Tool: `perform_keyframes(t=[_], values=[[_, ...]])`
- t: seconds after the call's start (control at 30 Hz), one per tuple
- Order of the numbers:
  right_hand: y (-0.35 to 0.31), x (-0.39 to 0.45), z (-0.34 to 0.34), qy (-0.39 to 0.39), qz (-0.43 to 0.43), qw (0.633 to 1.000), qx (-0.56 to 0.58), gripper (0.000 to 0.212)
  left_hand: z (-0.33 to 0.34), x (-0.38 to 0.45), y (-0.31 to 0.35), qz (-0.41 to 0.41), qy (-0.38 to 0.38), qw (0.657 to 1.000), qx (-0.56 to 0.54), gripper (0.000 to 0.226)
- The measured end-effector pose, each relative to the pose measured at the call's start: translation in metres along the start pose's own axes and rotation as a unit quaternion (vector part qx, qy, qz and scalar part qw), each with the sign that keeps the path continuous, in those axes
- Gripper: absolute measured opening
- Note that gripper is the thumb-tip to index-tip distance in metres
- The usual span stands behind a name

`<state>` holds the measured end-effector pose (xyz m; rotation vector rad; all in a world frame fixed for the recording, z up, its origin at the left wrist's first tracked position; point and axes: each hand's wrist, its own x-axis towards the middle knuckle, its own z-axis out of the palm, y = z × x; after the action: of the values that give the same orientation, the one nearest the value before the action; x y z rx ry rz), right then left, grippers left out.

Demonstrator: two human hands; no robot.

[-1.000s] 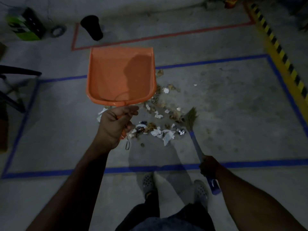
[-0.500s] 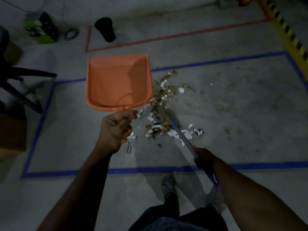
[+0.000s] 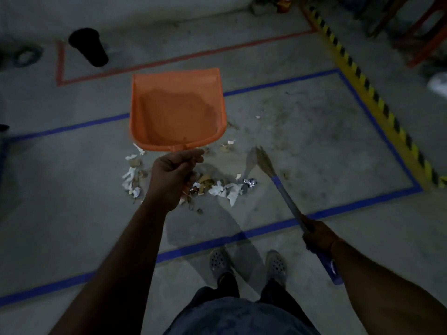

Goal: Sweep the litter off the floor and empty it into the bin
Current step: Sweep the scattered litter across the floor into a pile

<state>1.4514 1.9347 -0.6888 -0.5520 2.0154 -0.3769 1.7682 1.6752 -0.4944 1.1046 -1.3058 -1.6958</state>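
Note:
My left hand (image 3: 173,178) grips the handle of an orange dustpan (image 3: 176,112), held up above the floor with nothing in it. Under and around that hand lies a pile of litter (image 3: 225,191): torn white paper, brown scraps and a bit of foil. My right hand (image 3: 318,234) holds the blue handle of a small broom (image 3: 281,183). Its straw head (image 3: 262,158) rests just right of the pile. A black bin (image 3: 88,47) stands at the far left, inside a red taped outline.
Blue tape (image 3: 266,229) marks a rectangle on the concrete floor around the litter. Yellow-black hazard tape (image 3: 362,76) runs along the right. Orange furniture legs (image 3: 425,32) stand at the far right. A coiled cable (image 3: 24,56) lies at the far left. My shoes (image 3: 246,262) are below.
The broom head has swung from within the pile out to its right side. The litter is drawn closer together and nearer to me. The dustpan stays raised.

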Motion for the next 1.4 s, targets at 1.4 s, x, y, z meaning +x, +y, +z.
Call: perform_keyframes(t=[1.4], values=[[-0.092, 0.015, 0.069, -0.098, -0.069, 0.993, -0.009, 0.071, -0.067, -0.040, 0.023, 0.049, 0.113, 0.992, -0.042, 0.033]])
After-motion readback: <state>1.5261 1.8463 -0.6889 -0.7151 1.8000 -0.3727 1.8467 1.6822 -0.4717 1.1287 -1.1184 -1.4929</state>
